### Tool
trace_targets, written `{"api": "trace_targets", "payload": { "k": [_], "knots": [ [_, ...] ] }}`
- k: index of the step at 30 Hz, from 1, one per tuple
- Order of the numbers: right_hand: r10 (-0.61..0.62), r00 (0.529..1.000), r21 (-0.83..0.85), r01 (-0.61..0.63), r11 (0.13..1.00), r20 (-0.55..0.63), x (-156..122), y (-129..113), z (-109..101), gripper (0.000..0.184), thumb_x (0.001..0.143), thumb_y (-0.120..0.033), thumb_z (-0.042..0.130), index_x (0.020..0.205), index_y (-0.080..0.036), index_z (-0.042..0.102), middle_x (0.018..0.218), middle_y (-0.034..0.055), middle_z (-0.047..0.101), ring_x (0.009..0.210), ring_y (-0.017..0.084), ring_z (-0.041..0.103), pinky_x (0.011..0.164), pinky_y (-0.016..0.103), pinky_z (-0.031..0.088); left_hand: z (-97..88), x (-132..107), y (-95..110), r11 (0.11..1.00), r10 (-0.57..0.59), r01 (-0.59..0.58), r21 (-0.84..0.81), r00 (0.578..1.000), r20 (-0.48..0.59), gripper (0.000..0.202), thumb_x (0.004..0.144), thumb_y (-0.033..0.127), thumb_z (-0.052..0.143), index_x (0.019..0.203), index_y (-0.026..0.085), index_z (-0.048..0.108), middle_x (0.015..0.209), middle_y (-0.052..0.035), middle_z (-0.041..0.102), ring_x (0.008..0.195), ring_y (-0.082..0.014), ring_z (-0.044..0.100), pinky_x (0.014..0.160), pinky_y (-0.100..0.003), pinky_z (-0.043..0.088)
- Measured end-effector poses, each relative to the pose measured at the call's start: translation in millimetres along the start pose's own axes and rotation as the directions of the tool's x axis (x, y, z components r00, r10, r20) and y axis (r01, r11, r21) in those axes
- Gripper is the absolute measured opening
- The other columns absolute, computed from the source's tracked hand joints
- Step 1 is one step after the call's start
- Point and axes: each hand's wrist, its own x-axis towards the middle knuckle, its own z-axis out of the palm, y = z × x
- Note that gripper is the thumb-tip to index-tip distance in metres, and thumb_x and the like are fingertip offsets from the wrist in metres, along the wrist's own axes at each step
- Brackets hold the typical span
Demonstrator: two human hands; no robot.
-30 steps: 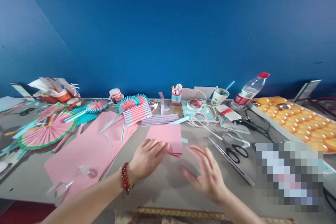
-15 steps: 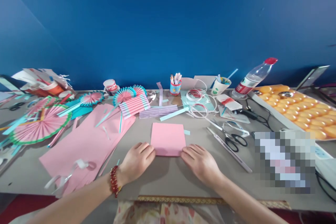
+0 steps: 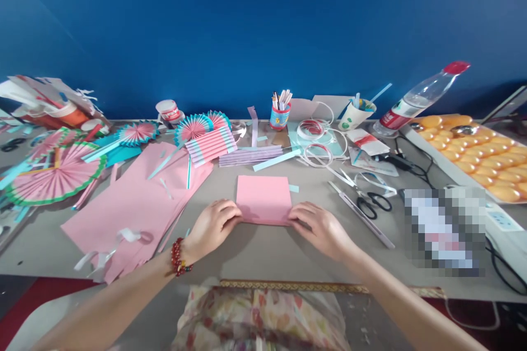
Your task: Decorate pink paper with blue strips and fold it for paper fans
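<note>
A pink sheet of paper (image 3: pixel 263 197) lies in front of me, with a darker band along its near edge. My left hand (image 3: pixel 213 228), a red bead bracelet (image 3: pixel 179 259) at its wrist, pinches the near left corner. At the near right corner the fingers of my right hand (image 3: pixel 319 227) are closed on the paper too. The fingertips of both hands are partly hidden. Just behind the sheet's right side a small light-blue paper strip (image 3: pixel 293 188) shows. To the right lie black-handled scissors (image 3: pixel 373 204) and a slim pale craft knife (image 3: pixel 362 216).
Larger pink sheets (image 3: pixel 123 203) lie at left, near pleated paper fans (image 3: pixel 57 173). Behind are folded purple paper (image 3: pixel 251 157), a pen cup (image 3: pixel 280 115), white ribbon rolls (image 3: pixel 315 137), a paper cup (image 3: pixel 357 114) and a tilted bottle (image 3: pixel 420 100). An orange-domed tray (image 3: pixel 477 148) stands far right.
The view has tipped down, so more of my lap shows. My hands stay at the paper's near corners, and its near edge looks slightly raised, with fingers more curled.
</note>
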Motion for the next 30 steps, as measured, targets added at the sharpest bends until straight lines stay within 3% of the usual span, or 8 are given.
{"api": "trace_targets", "payload": {
  "k": [4, 13, 22, 30],
  "knots": [
    [0.090, 0.995, 0.064, -0.093, 0.994, 0.050, 6.7, 2.5, -0.4, 0.016, 0.092, -0.024, 0.051, 0.088, -0.023, 0.067, 0.089, 0.0037, 0.070, 0.086, 0.018, 0.063, 0.075, 0.028, 0.047, -2.0, 4.2, -0.8, 0.993, -0.086, 0.089, -0.080, 0.996, 0.030, 0.015, 0.095, 0.022, 0.052, 0.088, 0.018, 0.065, 0.088, -0.0028, 0.065, 0.080, -0.0135, 0.061, 0.074, -0.024, 0.046],
    [0.225, 0.950, 0.074, -0.246, 0.967, 0.217, 25.7, -0.9, -10.3, 0.013, 0.085, -0.020, 0.054, 0.079, -0.022, 0.065, 0.078, -0.0007, 0.069, 0.070, 0.013, 0.060, 0.064, 0.022, 0.040, -10.3, 18.5, -1.0, 0.983, -0.164, 0.174, -0.051, 0.975, 0.150, 0.012, 0.093, 0.024, 0.055, 0.087, 0.020, 0.064, 0.085, 0.0000, 0.068, 0.074, -0.0139, 0.062, 0.068, -0.023, 0.042],
    [0.228, 0.946, 0.011, -0.237, 0.972, 0.229, 28.6, 5.6, -9.2, 0.010, 0.082, -0.019, 0.054, 0.082, -0.024, 0.063, 0.083, -0.0014, 0.069, 0.071, 0.013, 0.060, 0.063, 0.022, 0.038, -14.3, 27.3, -4.3, 0.979, -0.202, 0.206, 0.007, 0.952, 0.231, 0.009, 0.089, 0.025, 0.057, 0.086, 0.021, 0.064, 0.085, 0.0008, 0.070, 0.073, -0.0151, 0.063, 0.064, -0.024, 0.040],
    [0.209, 0.953, -0.014, -0.211, 0.977, 0.218, 29.1, 2.7, -5.6, 0.011, 0.088, -0.030, 0.056, 0.081, -0.024, 0.062, 0.082, -0.0007, 0.068, 0.074, 0.015, 0.060, 0.062, 0.023, 0.037, -13.5, 27.8, -6.2, 0.982, -0.188, 0.185, 0.037, 0.953, 0.237, 0.007, 0.089, 0.025, 0.059, 0.085, 0.021, 0.064, 0.081, 0.0013, 0.069, 0.070, -0.0141, 0.062, 0.063, -0.024, 0.039]
  ]
}}
